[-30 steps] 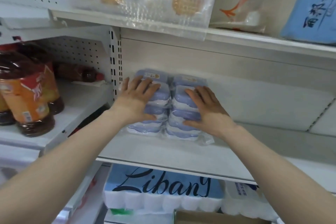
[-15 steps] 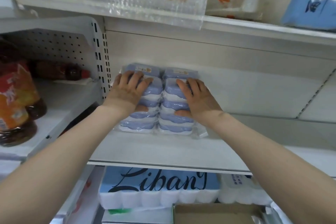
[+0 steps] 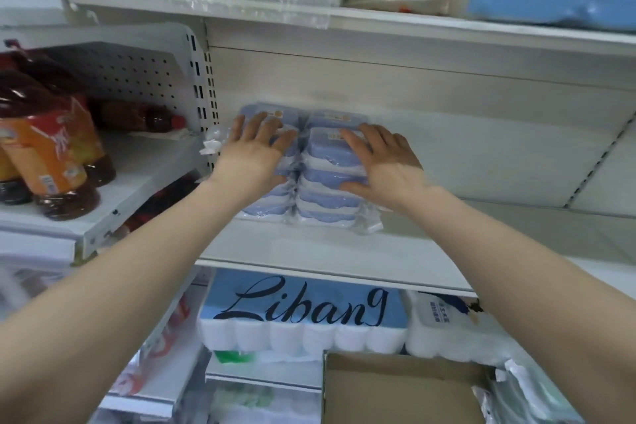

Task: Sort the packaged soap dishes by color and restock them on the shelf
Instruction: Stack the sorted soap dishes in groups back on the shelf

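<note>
On the middle shelf [image 3: 309, 251], hard against the left upright, two side-by-side stacks of blue soap dishes [image 3: 330, 179] in clear wrap stand near the back panel. Left hand [image 3: 253, 157] lies flat on the left stack, fingers spread and straight, nothing clamped; right hand [image 3: 382, 162] lies on the right stack, fingers extended over the top dish, thumb low against the stack's front, pressing rather than gripping. Step in hand looks like squaring and seating the blue group. To do it well: push both stacks evenly so neither shears, keep palms across several layers since slippery wrap lets dishes slide, keep the seam between stacks closed, and align fronts parallel to the shelf edge. Loose wrap tails at lower right and at the left upright could snag; tuck them. Release slowly and watch for leaning. Cardboard box [image 3: 395, 389] sits below; its contents are not visible, so remaining colours cannot be judged. Bottles [image 3: 51, 155] on the neighbouring shelf are well apart.
</note>
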Action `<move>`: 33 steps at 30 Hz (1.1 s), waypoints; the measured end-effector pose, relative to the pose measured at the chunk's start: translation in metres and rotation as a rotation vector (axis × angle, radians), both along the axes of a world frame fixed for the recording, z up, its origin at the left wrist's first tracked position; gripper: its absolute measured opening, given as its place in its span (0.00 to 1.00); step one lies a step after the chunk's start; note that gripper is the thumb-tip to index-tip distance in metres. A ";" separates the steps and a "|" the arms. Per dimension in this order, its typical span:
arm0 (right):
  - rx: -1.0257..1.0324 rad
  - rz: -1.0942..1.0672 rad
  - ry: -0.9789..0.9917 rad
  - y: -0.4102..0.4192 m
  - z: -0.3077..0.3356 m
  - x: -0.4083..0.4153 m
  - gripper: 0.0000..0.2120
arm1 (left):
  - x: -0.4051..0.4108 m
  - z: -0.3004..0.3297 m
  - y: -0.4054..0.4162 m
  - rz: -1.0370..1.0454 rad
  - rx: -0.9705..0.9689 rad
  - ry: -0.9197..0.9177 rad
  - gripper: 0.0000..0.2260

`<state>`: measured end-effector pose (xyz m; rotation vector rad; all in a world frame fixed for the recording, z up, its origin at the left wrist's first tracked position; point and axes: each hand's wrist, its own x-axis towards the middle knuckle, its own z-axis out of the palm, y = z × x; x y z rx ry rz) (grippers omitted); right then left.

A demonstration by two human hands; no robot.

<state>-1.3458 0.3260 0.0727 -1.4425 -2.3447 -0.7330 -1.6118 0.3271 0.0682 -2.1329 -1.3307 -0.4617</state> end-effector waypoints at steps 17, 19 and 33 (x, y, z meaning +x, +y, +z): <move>-0.142 0.055 0.032 -0.154 -0.075 0.225 0.35 | 0.196 -0.083 -0.163 -0.054 -0.159 -0.207 0.26; -0.156 0.020 0.044 -0.177 -0.094 0.254 0.34 | 0.221 -0.103 -0.179 -0.085 -0.200 -0.248 0.25; -0.376 -0.387 0.248 -0.339 -0.234 0.395 0.30 | 0.359 -0.258 -0.254 -0.316 -0.739 -0.269 0.25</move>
